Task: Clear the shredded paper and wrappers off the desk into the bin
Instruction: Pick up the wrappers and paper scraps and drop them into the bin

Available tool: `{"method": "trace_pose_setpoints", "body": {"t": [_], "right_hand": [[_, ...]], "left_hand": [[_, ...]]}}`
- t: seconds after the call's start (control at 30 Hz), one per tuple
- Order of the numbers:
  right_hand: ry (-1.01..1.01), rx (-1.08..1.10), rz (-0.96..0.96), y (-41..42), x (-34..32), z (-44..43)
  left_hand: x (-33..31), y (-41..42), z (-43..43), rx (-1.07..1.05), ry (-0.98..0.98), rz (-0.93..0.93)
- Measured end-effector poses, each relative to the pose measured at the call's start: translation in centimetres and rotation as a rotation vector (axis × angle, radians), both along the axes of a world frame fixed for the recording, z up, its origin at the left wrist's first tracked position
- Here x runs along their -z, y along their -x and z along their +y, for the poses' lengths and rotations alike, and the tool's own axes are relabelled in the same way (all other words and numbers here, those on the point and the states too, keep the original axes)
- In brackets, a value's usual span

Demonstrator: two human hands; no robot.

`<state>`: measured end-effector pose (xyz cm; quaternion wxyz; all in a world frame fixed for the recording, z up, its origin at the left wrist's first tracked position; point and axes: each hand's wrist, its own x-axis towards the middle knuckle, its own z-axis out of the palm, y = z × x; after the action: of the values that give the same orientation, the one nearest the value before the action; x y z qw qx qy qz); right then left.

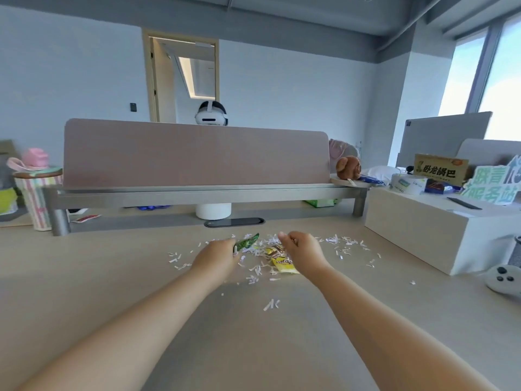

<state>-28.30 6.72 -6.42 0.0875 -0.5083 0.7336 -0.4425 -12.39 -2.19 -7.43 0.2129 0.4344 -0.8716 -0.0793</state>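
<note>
Where both bare arms reach forward over a pale wooden bench (pixel 112 277), a litter of shredded paper (pixel 342 244) lies scattered: short white strips, thickest in a small heap between the two hands and thinning out to the right and toward the viewer. Two snack wrappers sit in the heap. One is a green wrapper (pixel 248 241), crinkled and glossy, sticking up at a slant. The other is a yellow wrapper (pixel 283 262) with brown print, lying flat on the bench; its lettering is too blurred to read.

The left hand (pixel 218 256) is closed around the lower end of the green wrapper, so that end is hidden in the fist. The right hand (pixel 303 251) is curled, fingertips pinched together over the top of the heap; whether it actually has any strips cannot be told. Its wrist covers the right edge of the yellow wrapper, which lies just under and beside that hand.

No bin is visible. A pink divider screen (pixel 194 153) stands across the back of the bench.
</note>
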Motion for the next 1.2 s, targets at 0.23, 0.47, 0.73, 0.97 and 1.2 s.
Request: {"method": "trace_pose_setpoints", "body": {"t": [0.23,0.47,0.73,0.97,1.2], "right_hand": [[0.1,-0.15,-0.028,-6.0,-3.3,-4.4],[0.197,-0.362,-0.089,-15.2,-7.0,-10.6],[0.291,-0.62,-0.051,-29.2,-11.7,-15.8],[0.339,-0.752,-0.127,-36.9,-12.6,-17.8],[0.365,-0.776,-0.142,-38.3,-12.6,-19.5]], "left_hand": [[-4.0,-6.9,-0.9,-0.123,0.064,0.1],[-9.1,-17.7,-3.6,-0.323,0.154,0.18],[-15.3,-32.2,-5.6,-0.588,0.316,0.215],[-13.7,-39.0,-9.2,-0.702,0.205,0.12],[-13.6,-40.5,-10.2,-0.643,-0.158,-0.255]]}}
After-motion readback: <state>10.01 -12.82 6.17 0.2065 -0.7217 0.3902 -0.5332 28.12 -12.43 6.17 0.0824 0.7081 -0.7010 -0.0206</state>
